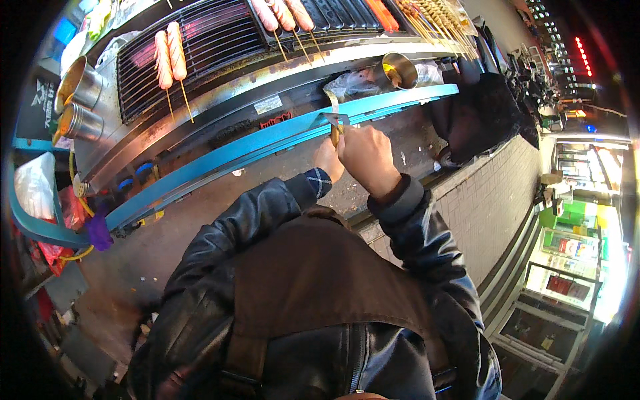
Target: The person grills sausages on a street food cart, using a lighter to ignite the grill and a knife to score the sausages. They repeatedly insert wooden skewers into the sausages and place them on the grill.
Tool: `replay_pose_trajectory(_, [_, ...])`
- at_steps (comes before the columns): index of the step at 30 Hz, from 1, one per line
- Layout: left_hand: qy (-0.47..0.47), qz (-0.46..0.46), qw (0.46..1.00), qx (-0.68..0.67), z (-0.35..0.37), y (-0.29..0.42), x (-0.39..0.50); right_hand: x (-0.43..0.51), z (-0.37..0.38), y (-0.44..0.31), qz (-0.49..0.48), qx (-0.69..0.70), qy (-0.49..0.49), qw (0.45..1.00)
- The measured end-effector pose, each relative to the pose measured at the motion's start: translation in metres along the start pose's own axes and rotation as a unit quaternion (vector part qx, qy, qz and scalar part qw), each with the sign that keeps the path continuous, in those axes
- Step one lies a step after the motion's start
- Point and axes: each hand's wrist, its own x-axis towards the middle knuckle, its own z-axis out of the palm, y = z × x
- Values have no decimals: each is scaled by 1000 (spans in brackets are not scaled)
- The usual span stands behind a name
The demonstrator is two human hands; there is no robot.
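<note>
My left hand (328, 159) and my right hand (369, 157) meet in front of my chest, close to the blue rail (280, 131) of the cart. Both are closed around a small metal-bladed tool (334, 106) with a brownish handle; its exact kind is unclear, and my fingers hide the lower part. Its blade points away from me, over the rail. Beyond lies a grill, with two skewered sausages (170, 56) on its wire rack (220, 37). More sausages (284, 15) rest on a dark ridged roller or griddle plate (335, 14).
A steel cup (400, 71) with a brush-like thing inside stands behind the rail. Two metal containers (82, 122) sit at the grill's left end. Several skewers (440, 22) lie at the far right. Dark cloth (475, 112) hangs off the cart's right end, near a paved walkway (490, 200).
</note>
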Motion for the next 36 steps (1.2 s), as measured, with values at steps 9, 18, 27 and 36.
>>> replay_pose_trajectory(9, [-21, -63, 990, -121, -16, 35, 0, -1, 9, -4, 33, -41, -59, 997])
replay_pose_trajectory(18, [-44, 11, 984, 172, -13, 41, 4, 1, 9, -6, -10, -16, 4, 1000])
replay_pose_trajectory(27, [10, 75, 996, 50, 28, -36, 34, 2, 5, -6, -17, -38, 9, 999])
replay_pose_trajectory(36, [-31, 19, 999, 22, 5, -4, 28, 3, 17, 8, -30, -36, -52, 998])
